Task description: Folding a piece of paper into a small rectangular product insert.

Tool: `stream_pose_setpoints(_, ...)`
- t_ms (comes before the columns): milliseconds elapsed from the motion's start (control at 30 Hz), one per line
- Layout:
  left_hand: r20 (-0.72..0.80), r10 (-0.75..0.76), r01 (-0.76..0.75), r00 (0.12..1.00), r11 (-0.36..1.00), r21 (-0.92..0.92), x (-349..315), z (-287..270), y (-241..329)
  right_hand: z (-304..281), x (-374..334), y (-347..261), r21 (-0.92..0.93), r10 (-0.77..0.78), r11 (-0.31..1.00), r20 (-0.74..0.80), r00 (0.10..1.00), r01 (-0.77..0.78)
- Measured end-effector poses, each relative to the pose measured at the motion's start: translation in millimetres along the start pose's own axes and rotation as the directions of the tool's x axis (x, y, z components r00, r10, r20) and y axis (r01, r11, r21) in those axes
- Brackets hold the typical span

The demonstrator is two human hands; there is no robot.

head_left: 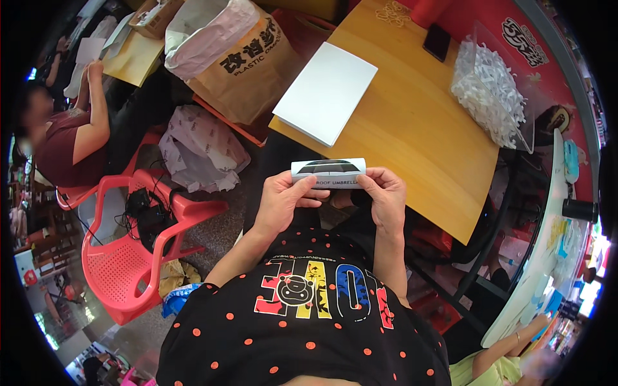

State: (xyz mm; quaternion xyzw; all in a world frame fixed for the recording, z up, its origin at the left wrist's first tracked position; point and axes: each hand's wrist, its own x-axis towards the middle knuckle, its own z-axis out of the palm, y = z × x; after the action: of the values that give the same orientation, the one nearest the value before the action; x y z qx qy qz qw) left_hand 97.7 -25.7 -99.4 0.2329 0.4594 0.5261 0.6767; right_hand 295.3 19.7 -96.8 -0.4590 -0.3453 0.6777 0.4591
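Note:
A small white printed paper [327, 169] with a dark umbrella picture is bent into a curve between my hands, just off the near edge of the wooden table [418, 135]. My left hand [283, 201] pinches its left end, thumb in front and fingers behind. At its right end, my right hand [386, 196] grips in the same way. Beyond the paper, a flat stack of white sheets [327, 93] lies on the table's near left corner, touched by neither hand.
A clear bin [529, 109] of curled white paper strips [490, 90] stands at the table's right. A phone [437, 42] and rubber bands [394, 13] lie farther back. Left are a brown sack [251, 90], a white bag [199, 148] and a pink chair [122, 264] holding black cables. Other people sit left and lower right.

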Motion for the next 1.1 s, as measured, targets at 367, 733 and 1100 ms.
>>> stream_pose_setpoints(367,-0.009,0.034,-0.035,0.999,0.997,-0.070,1.8,-4.2,-7.5,-4.7,3.4,11.7,0.001,-0.024,1.000,0.065,0.998,0.024)
stream_pose_setpoints(733,-0.018,0.095,-0.094,0.995,0.995,0.015,-3.6,-1.5,-7.9,-1.0,-3.5,17.7,-0.004,0.110,0.994,0.142,0.984,-0.111)
stream_pose_setpoints(1100,0.010,0.049,-0.050,0.999,0.998,0.025,-3.4,-2.1,-5.0,1.6,-5.7,23.6,-0.012,0.035,0.999,0.095,0.995,-0.035)
